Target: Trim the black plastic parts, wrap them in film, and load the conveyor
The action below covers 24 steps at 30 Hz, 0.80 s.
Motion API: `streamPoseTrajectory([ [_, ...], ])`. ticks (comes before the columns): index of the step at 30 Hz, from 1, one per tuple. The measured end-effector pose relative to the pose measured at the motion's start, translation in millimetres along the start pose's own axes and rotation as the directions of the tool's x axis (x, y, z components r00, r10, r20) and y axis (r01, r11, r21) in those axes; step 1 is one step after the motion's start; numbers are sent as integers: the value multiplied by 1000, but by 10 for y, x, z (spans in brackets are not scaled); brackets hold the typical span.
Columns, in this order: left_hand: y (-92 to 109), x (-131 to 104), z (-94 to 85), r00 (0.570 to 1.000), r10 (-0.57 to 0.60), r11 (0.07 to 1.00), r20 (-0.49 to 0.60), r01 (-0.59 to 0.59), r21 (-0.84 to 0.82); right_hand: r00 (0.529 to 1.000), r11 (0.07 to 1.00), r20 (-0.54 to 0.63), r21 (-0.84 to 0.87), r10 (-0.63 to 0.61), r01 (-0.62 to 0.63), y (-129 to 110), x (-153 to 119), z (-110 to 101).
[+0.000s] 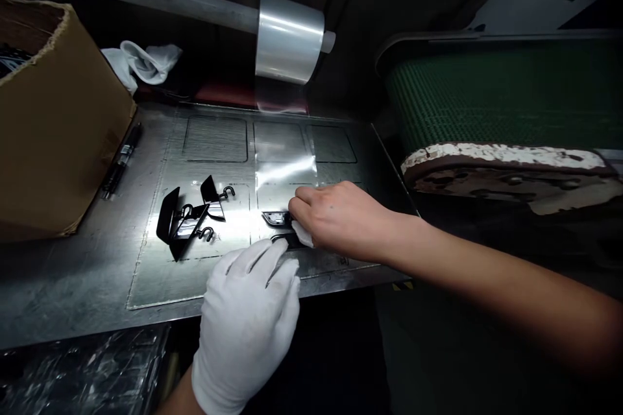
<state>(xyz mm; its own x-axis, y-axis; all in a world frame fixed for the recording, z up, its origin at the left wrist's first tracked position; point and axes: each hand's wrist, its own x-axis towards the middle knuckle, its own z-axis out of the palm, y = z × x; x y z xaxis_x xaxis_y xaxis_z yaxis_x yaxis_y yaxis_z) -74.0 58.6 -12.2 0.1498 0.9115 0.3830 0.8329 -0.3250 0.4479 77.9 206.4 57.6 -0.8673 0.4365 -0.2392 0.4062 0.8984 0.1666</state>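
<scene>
My left hand, in a white glove, has its fingers pressed together at the near edge of a dark glossy part lying on the metal plate. My right hand, bare, is closed on a small white cloth against the same part; its fingertips are partly hidden. To the left lie several black pieces with small hooks. Clear film runs over the plate from a roll behind it.
A cardboard box stands at the left, with black pens beside it. A green conveyor belt is at the right. Clear plastic trays lie at the lower left. A white glove rests at the back.
</scene>
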Motion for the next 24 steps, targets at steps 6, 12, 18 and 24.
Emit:
streamPoseTrajectory([
  [6,10,21,-5,1000,-4,1000,-29,5,8,996,973,14,212,85,-86,86,-195,-36],
  [12,-49,-41,-6,999,-3,999,-42,5,40,867,761,-130,553,480,-339,257,-1245,314],
  [18,-98,-42,41,999,-29,999,-25,30,17,695,642,-113,507,710,-575,256,-1714,782],
  [24,-19,-66,-119,979,-168,986,-115,166,-33,848,730,-57,540,528,-418,307,-1537,847],
])
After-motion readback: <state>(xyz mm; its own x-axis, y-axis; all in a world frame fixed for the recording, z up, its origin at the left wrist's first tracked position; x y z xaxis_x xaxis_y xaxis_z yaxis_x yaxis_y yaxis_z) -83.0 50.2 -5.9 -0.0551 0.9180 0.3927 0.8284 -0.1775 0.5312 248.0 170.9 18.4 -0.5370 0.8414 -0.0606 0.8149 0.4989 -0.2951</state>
